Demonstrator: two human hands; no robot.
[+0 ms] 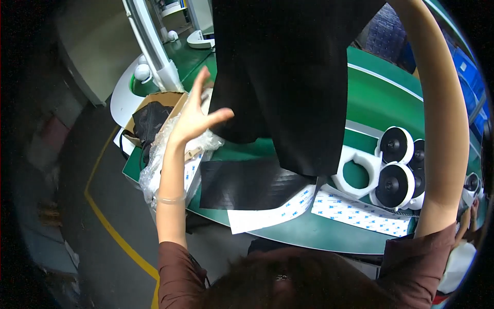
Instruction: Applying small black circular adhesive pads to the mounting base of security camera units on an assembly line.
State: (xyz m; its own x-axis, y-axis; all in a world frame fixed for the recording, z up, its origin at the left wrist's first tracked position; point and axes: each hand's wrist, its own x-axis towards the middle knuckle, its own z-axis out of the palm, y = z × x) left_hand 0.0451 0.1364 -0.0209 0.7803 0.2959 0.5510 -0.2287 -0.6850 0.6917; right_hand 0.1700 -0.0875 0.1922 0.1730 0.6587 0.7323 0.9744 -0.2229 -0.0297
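Observation:
A large black sheet [293, 77] with soft folds hangs in front of me, its upper part running out past the top edge. My left hand [198, 113] is raised just left of it, thumb and fingers spread, with nothing in it. My right forearm [440, 103] reaches up along the right side, and its hand lies beyond the top edge, so its grip is hidden. Beneath the hanging sheet, a flat black piece [247, 183] lies on the green table [303, 229]. White backing paper [272, 212] with blue print sticks out under it, and a similar printed strip [360, 211] lies to the right.
A white foam-like frame [355, 170] with a round hole lies near several white round devices [395, 184] with black faces. On the left are clear plastic wrap [154, 165] and a carton [167, 98] holding black mesh material. Blue bins [463, 72] stand at far right.

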